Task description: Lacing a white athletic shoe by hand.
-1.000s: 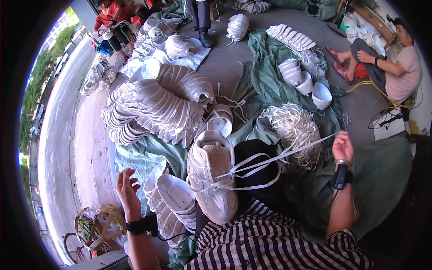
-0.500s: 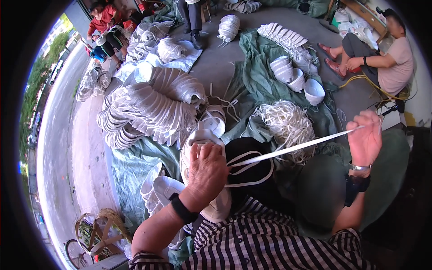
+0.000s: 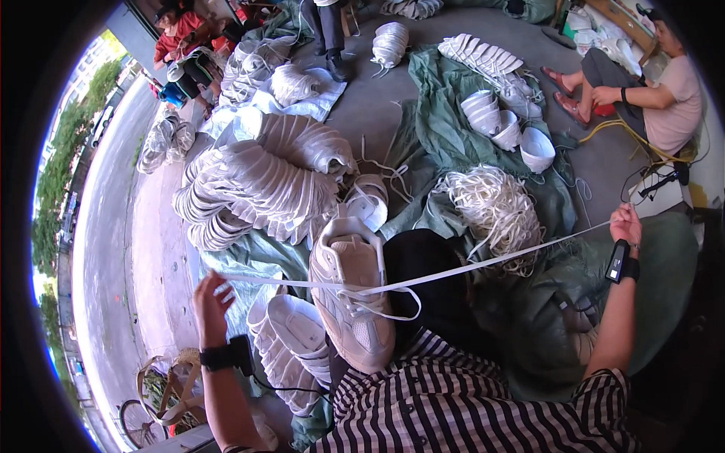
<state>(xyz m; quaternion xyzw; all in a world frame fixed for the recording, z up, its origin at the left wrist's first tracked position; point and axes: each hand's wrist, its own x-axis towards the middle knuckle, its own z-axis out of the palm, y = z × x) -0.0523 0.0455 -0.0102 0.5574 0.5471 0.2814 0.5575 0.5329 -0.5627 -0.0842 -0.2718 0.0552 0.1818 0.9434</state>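
A white and beige sneaker (image 3: 326,260) rests in my lap, toe toward me, its lower eyelets threaded with lace. Stretched taut across it from side to side is a flat white shoelace (image 3: 483,264). At the left, my left hand (image 3: 211,308) is raised with bent fingers at one end of the lace; it appears pinched there, by the thumb side. Far out to the right, my right hand (image 3: 625,226) is closed on the other end. A small loop of lace hangs beside the sneaker's right edge.
Stacked white shoe uppers (image 3: 257,181) lie ahead left, with more uppers (image 3: 298,332) beside my left forearm. A heap of white laces (image 3: 491,211) sits on green cloth (image 3: 438,90). One person (image 3: 649,98) sits at right; another person (image 3: 181,38) sits far left.
My left hand has left the sneaker and swung out to the left, uncovering it. The lace now spans both hands. My right hand has shifted slightly outward and down.
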